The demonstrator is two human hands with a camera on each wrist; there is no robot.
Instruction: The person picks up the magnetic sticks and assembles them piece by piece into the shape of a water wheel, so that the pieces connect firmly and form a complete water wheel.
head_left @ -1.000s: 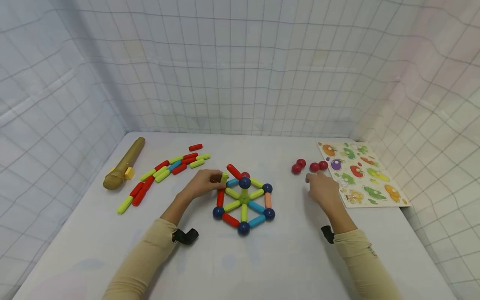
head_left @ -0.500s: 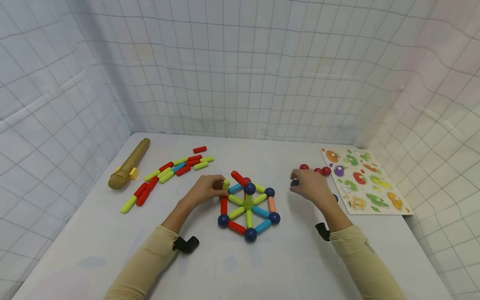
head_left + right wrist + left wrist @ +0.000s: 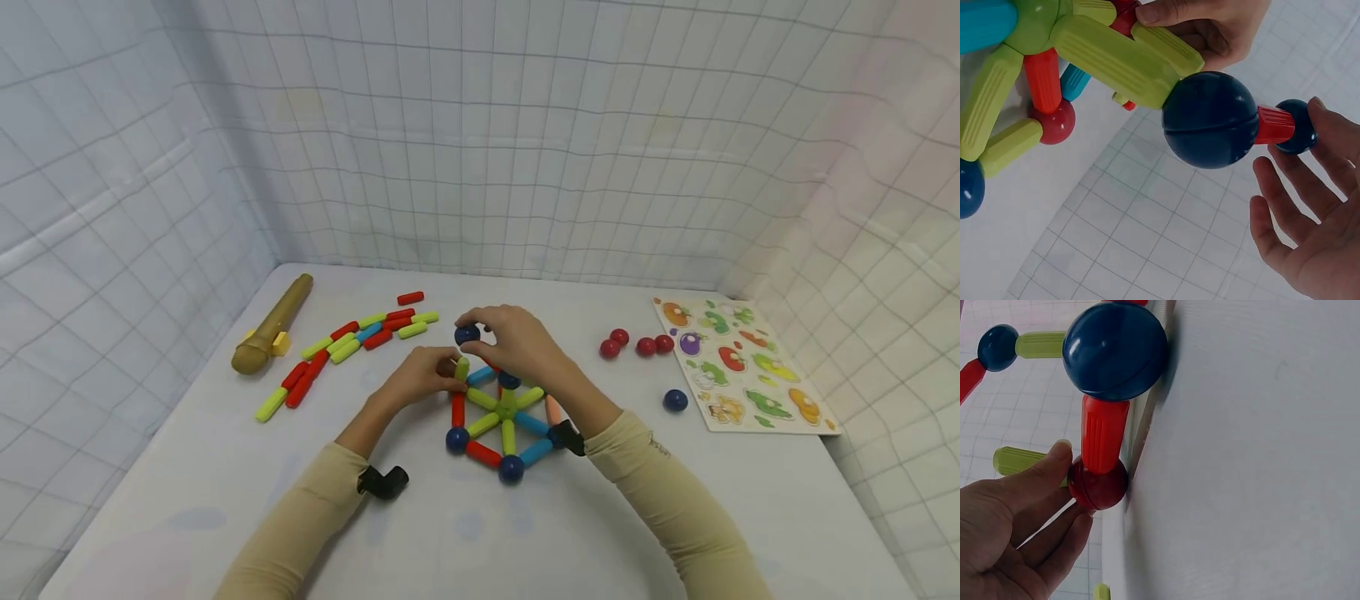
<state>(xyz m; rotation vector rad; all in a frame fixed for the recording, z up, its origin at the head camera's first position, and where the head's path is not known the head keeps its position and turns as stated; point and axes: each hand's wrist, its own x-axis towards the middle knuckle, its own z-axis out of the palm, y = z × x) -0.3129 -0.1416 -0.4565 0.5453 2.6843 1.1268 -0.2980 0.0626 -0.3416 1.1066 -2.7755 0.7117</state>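
- On the desk (image 3: pixel 465 550), roughly mid-picture from the head cam, sits a hexagon-shaped wheel (image 3: pixel 483 454) built from coloured rods and balls, with a green hub (image 3: pixel 507 406) in the centre.
- Left hand (image 3: pixel 420 377) is at the wheel's rear-left corner, thumb and fingers pinching the red corner ball (image 3: pixel 1099 484).
- That ball has a green upright rod (image 3: pixel 1019 460) sticking up from it, plus a red side rod (image 3: pixel 1104 434) running to the next corner's blue ball (image 3: pixel 1115 353).
- Right hand (image 3: pixel 525 343) is up over the back of the wheel, pinching a dark blue ball (image 3: pixel 467 335) with thumb and index; its other fingers are spread.
- Above the hub there's a top ball (image 3: pixel 1210 119) with a short red rod (image 3: pixel 1274 125) pointing at the pinched one. Looks like they meet, but I can't tell for sure.
- Over to the right: four red balls (image 3: pixel 647 347), one loose blue ball (image 3: pixel 676 401), and a veggie picture board (image 3: pixel 738 362).
- Off to the left: a bunch of loose rods (image 3: pixel 347 347) and a gold mic-looking thing (image 3: pixel 273 323).
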